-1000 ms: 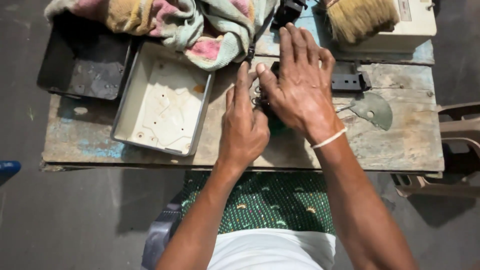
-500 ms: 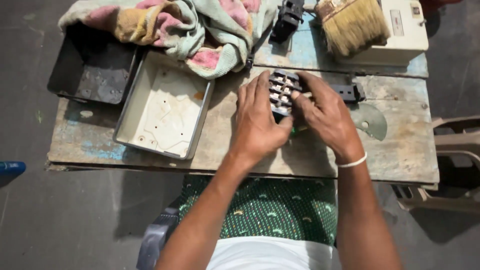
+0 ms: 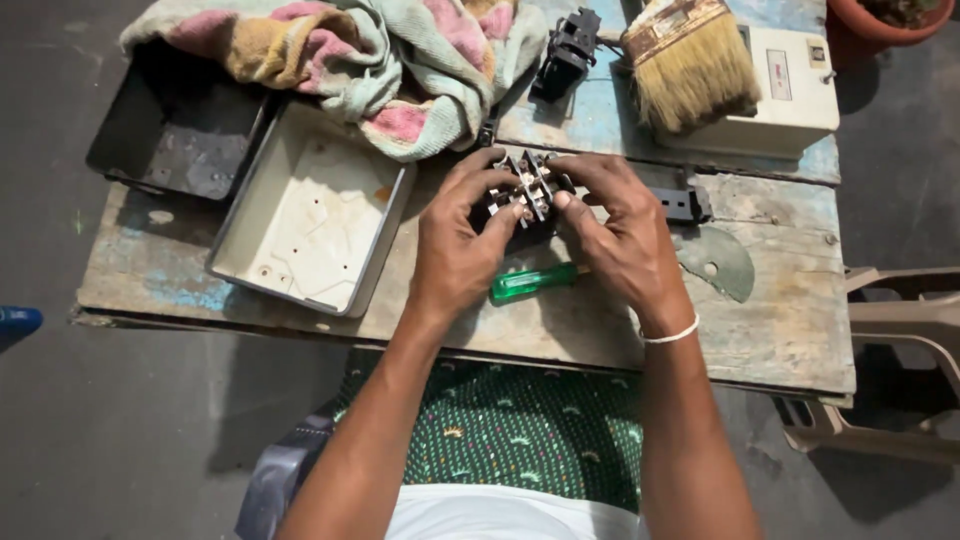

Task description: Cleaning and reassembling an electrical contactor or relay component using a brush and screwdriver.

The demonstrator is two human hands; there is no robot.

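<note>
Both hands hold a small black electrical part with metal contacts (image 3: pixel 528 188) just above a worn wooden table (image 3: pixel 780 330). My left hand (image 3: pixel 455 240) grips its left side with fingers curled over the top. My right hand (image 3: pixel 620 235), with a white band at the wrist, clasps its right side. Under the hands lies a screwdriver with a green handle (image 3: pixel 530 283), only the handle showing.
An open white metal box (image 3: pixel 310 220) and a dark tray (image 3: pixel 175 125) lie at left. A colourful cloth (image 3: pixel 370 55) is heaped at the back. A second black part (image 3: pixel 566 52), a wide paintbrush (image 3: pixel 685 65), a white meter box (image 3: pixel 795 90), a black bracket (image 3: pixel 685 205) and a grey disc (image 3: pixel 720 262) sit at right.
The right hand came off the top of the part and now clasps its side. The part has been lifted and turned, contacts facing up. The green screwdriver handle now shows beneath.
</note>
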